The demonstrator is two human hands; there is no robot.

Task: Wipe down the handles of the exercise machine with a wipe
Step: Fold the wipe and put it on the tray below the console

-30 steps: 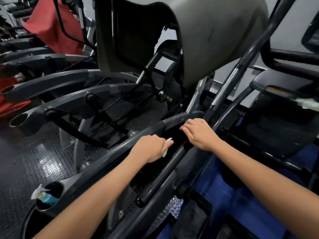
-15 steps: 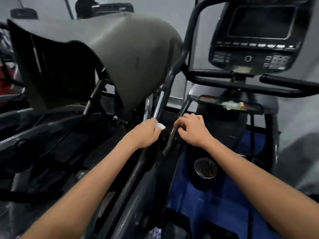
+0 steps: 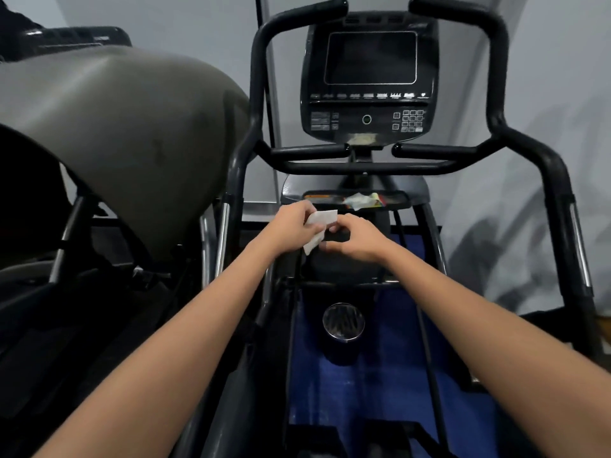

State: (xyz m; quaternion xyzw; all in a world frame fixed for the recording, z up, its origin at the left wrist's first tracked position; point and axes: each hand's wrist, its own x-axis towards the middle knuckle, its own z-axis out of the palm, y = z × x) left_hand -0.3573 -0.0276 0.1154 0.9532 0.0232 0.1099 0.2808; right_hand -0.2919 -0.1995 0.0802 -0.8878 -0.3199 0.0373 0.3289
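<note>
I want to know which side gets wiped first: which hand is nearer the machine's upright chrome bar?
Left. The left hand holds the wipe just beside the chrome bar; the right hand sits farther off, beyond the wipe.

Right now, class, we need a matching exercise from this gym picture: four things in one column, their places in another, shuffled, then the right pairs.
Things:
1. wipe
2. console screen
3. metal cup
4. crumpled wrappers

Places:
A. in the tray under the console
B. between the left hand and right hand
C. low, over the blue floor
D. between the upper handles

Pairs: 1-B, 2-D, 3-C, 4-A
</note>
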